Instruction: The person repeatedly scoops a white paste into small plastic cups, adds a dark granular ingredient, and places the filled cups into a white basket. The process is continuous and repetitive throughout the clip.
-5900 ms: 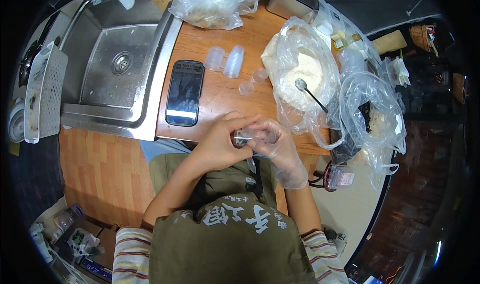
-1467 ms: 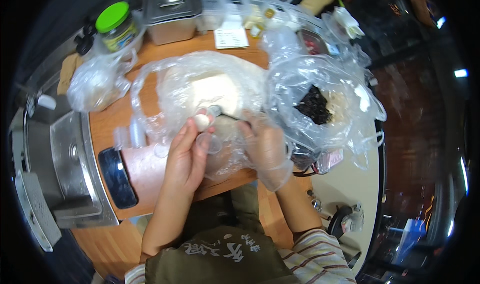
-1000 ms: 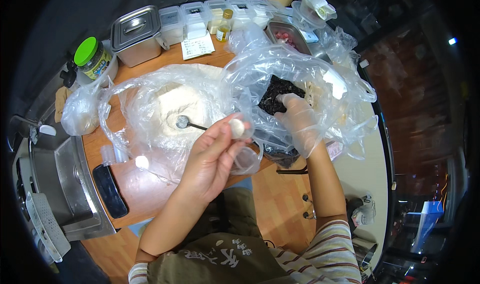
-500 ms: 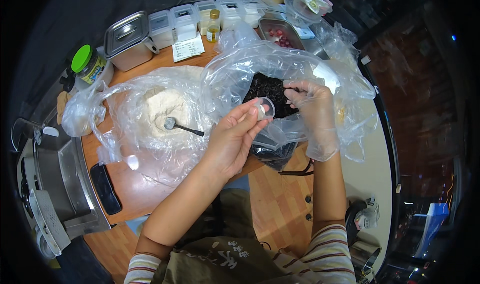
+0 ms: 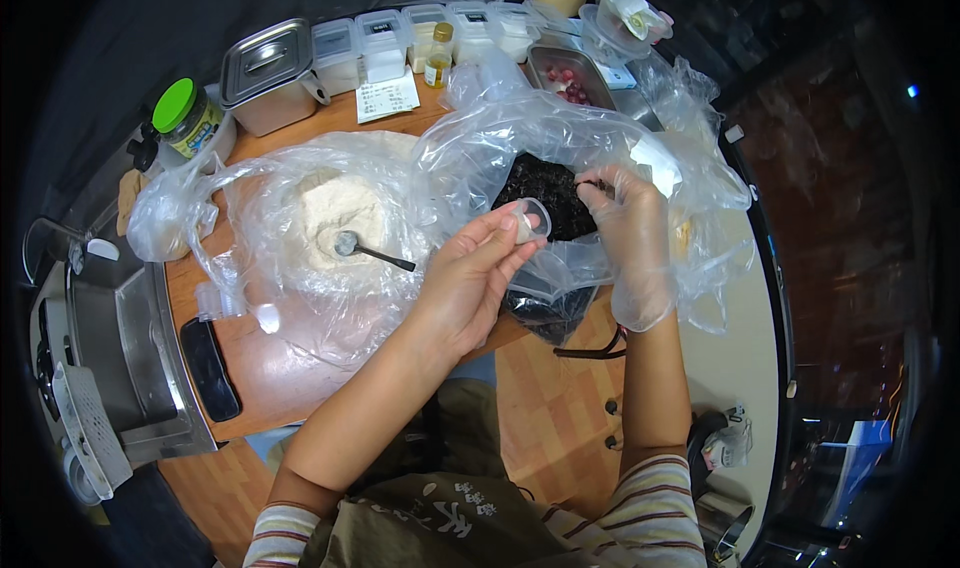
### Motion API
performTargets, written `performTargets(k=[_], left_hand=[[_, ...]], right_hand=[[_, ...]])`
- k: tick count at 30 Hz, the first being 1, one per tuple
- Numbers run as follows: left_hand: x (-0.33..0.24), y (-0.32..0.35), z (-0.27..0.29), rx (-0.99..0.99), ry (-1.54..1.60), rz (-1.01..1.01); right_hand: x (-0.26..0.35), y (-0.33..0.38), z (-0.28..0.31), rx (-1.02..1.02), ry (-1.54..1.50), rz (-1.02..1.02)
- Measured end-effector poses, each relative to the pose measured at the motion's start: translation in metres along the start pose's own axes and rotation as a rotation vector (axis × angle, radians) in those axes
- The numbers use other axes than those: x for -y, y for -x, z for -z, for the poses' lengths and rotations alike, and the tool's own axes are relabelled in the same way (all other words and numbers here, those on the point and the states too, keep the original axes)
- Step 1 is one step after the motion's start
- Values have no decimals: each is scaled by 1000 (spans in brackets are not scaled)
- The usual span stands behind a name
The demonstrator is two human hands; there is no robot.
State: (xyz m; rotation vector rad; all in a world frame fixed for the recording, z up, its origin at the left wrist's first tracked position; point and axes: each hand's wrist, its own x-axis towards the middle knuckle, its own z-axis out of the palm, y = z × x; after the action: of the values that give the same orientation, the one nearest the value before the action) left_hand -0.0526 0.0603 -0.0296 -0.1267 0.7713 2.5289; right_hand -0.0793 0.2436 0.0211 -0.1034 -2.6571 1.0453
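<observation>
Presently, the left hand point(image 5: 472, 266) pinches a small clear cup point(image 5: 537, 220) near dark shreds point(image 5: 535, 180) in an open plastic bag point(image 5: 600, 123); the gloved right hand point(image 5: 636, 223) has its fingertips drawn together at the shreds, whether pinching any cannot be told; to the left, a spoon point(image 5: 384, 259) rests in bagged white powder point(image 5: 340, 206) on the counter point(image 5: 275, 398).

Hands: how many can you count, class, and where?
2: the left hand holds a small clear cup; the gloved right hand is at the dark heap in the clear bag.
</observation>
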Motion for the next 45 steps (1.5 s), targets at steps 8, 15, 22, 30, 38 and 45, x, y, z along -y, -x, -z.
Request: performTargets(k=[8,15,22,30,38,45], left_hand=[[-1,-2,-6,-52,42,4],[4,-6,-15,-25,-20,14],[4,-7,-9,-2,48,27],[6,-11,-10,33,105,49],[5,-11,7,327,414,36],[12,-2,3,177,469,95]], right_hand=[[28,14,18,33,-389,-60],[32,11,7,271,-102,117],[34,10,23,358,-307,32],[40,2,15,276,-329,-18],[39,22,47,-83,-444,18],[-90,31,111,-437,173,-271]])
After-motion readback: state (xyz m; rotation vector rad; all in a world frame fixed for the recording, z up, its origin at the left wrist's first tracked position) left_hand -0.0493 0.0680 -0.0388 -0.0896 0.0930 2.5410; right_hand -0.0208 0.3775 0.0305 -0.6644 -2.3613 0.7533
